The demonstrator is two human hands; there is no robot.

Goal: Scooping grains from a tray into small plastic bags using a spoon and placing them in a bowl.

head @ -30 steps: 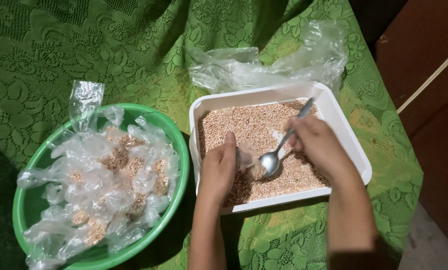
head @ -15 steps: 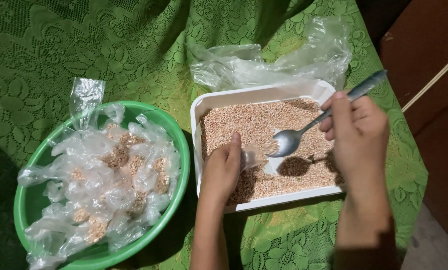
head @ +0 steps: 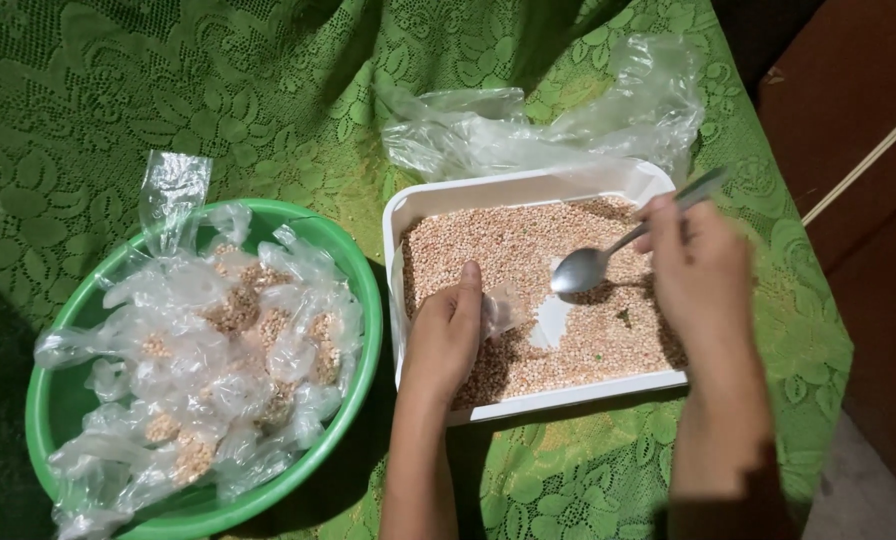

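- I am seeing the left hand [head: 446, 335] lying low in the centre of the frame, palm down on the grain [head: 528, 270], fingers curled and pinching a small clear bag [head: 501, 308] at the thumb side.
- The right hand [head: 703, 270] is hovering at centre right, fingers wrapped round the handle of a metal spoon [head: 588, 266]; the bowl of the spoon is pointing left, just above the grain and just right of the bag.
- The spoon is looking smooth and shiny; whether it is carrying grain I cannot tell.
- The tray [head: 528, 190] is white, rectangular and rigid, sitting right of centre and holding pale brown grain, with a bare white patch showing below the spoon.
- The green bowl [head: 353, 300] is round plastic, sitting at lower left, piled with crinkly clear packets [head: 228, 330] of the same grain.
- Loose clear plastic [head: 528, 130] is lying crumpled just above the tray.
- Everything is resting on a green lace cloth [head: 168, 90] with a flower pattern.
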